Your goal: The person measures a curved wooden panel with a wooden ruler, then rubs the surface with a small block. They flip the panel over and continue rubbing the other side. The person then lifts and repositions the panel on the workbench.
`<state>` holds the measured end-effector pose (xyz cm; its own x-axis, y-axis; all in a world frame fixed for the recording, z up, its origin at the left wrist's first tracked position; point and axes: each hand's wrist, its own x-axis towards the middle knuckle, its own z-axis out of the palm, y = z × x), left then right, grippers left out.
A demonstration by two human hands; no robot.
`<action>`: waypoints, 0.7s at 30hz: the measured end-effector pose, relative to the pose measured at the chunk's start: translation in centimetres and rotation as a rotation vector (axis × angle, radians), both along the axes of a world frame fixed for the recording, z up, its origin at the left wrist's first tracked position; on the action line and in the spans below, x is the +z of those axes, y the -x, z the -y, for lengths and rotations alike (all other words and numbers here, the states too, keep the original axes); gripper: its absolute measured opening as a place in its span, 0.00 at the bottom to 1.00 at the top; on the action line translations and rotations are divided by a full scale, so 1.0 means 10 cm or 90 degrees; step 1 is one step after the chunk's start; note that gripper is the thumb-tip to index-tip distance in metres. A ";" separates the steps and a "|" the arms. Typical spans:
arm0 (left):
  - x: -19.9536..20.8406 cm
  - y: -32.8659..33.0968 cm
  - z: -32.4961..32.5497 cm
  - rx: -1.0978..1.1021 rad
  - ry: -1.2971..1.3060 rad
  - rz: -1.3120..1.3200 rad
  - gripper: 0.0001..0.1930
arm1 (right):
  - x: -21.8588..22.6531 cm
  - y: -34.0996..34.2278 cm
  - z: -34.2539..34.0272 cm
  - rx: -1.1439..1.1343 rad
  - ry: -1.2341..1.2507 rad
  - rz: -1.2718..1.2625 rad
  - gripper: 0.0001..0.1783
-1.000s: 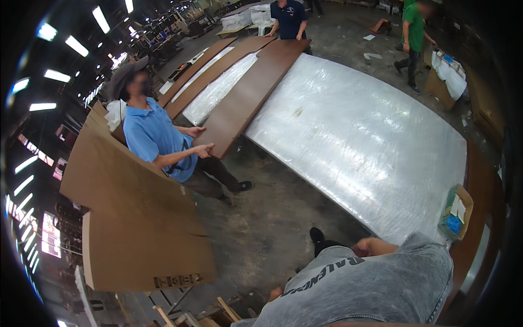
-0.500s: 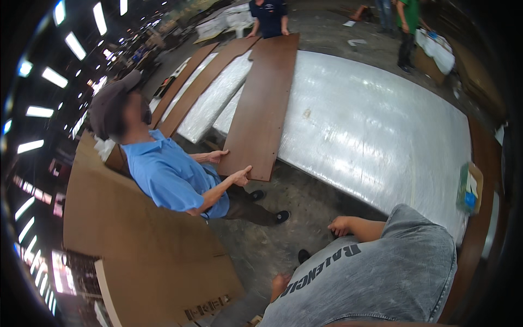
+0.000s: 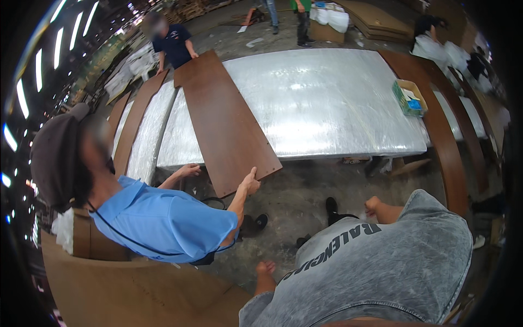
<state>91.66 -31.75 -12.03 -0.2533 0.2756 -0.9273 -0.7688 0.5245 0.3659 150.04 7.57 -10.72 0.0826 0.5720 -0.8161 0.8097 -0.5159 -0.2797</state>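
Note:
My left hand (image 3: 266, 267) hangs low in front of my grey shirt, its fingers curled with nothing seen in them. On the other side my right hand (image 3: 372, 206) is loosely closed too, held over the concrete floor and touching nothing. Ahead, a person in a blue shirt (image 3: 163, 215) grips the near end of a long brown wooden panel (image 3: 229, 125) with one hand. That person's other hand is beside the panel's near left corner. A second person in a dark shirt (image 3: 173, 48) holds its far end. The panel spans a plastic-wrapped stack (image 3: 316, 103).
A green and brown box (image 3: 409, 98) sits on the wrapped stack's right end. More brown panels (image 3: 436, 125) lie at right, and others (image 3: 136, 125) at left. Brown cardboard (image 3: 136, 294) covers the lower left. Other people stand farther back.
My view has turned right. The two people have shifted the brown panel rightward over the wrapped stack; the blue-shirted person now has one hand off it. My hands remain low and free.

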 end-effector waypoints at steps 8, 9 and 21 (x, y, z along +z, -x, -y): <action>0.24 -0.48 -0.51 -0.153 0.014 -0.032 0.23 | 0.98 1.72 -0.78 -0.263 -0.074 -0.375 0.28; 0.32 -0.60 -0.59 -0.159 0.034 -0.058 0.22 | 1.15 2.02 -0.99 -0.246 -0.072 -0.401 0.33; 1.33 -0.87 -0.51 -0.246 0.134 -0.124 0.24 | 1.32 3.43 -1.34 -0.324 -0.058 -0.579 0.39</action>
<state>100.35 -26.66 1.26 -0.3445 0.1945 -0.9184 -0.4309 0.8364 0.3388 115.77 20.94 2.48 -0.2932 0.7041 -0.6468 -0.0325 -0.6834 -0.7293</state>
